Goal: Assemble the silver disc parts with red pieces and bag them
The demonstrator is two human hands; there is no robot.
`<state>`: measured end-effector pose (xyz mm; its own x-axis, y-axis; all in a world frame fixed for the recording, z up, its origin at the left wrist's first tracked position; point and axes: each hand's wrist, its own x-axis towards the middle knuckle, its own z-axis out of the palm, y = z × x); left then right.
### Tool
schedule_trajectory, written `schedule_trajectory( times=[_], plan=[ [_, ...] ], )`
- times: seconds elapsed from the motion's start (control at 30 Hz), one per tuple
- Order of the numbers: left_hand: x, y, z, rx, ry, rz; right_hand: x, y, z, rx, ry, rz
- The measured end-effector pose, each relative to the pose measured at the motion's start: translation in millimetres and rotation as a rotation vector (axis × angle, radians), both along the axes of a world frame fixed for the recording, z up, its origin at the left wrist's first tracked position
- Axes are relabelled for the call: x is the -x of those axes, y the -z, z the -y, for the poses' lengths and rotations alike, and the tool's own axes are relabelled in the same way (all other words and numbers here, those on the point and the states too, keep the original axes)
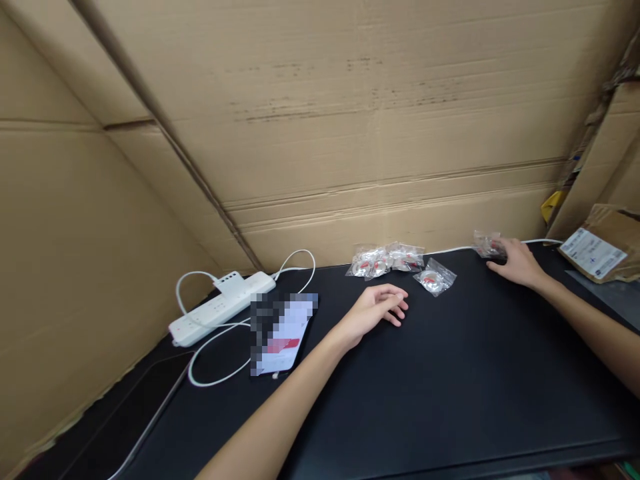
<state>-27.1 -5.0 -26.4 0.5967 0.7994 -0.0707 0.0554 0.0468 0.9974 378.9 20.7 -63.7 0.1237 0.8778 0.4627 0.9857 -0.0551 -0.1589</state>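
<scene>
My left hand (373, 310) hovers or rests over the black tabletop (430, 387), fingers loosely curled and apart, with nothing in them. Just beyond its fingertips lies a small clear plastic bag (435, 278) with a white and red item inside. Several similar clear bags (377, 261) are bunched behind it, against the cardboard wall. Farther right, my right hand (517, 261) reaches to another clear bag (486, 245). Its fingertips meet that bag's right side, while the thumb stands apart from the fingers. The far fingers are partly hidden.
A white power strip (223, 310) with looping white cables lies at the left, next to a phone (287, 337) with a lit screen. Cardboard walls (320, 133) enclose the back and left. A brown package (605, 243) with a white label sits at the right.
</scene>
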Motion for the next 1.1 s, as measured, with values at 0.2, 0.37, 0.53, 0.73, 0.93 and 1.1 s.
schedule_trajectory(
  times=[0.2, 0.37, 0.53, 0.73, 0.93, 1.1],
  plan=[
    [-1.0, -1.0, 0.8, 0.004, -0.002, -0.011, 75.1, -33.4, 9.1, -0.020, -0.300, -0.223],
    [-1.5, 0.5, 1.6, -0.003, -0.014, -0.013, 122.2, -25.8, 14.3, 0.201, -0.430, -0.334],
    [-3.3, 1.5, 4.7, -0.010, -0.045, -0.014, 132.2, -14.4, 29.0, 0.104, -0.474, -0.394],
    [-16.5, 3.0, 14.8, -0.049, -0.231, -0.028, 154.4, -28.2, 53.0, -0.080, -0.547, -0.569],
    [-24.4, 1.8, 25.9, -0.299, -0.294, -0.066, 179.3, -35.2, 71.4, 0.026, -0.720, -0.764],
    [-26.6, 0.6, 31.5, -0.212, -0.129, 0.110, 183.3, -35.9, 75.4, 0.184, -0.794, -0.896]
  ],
)
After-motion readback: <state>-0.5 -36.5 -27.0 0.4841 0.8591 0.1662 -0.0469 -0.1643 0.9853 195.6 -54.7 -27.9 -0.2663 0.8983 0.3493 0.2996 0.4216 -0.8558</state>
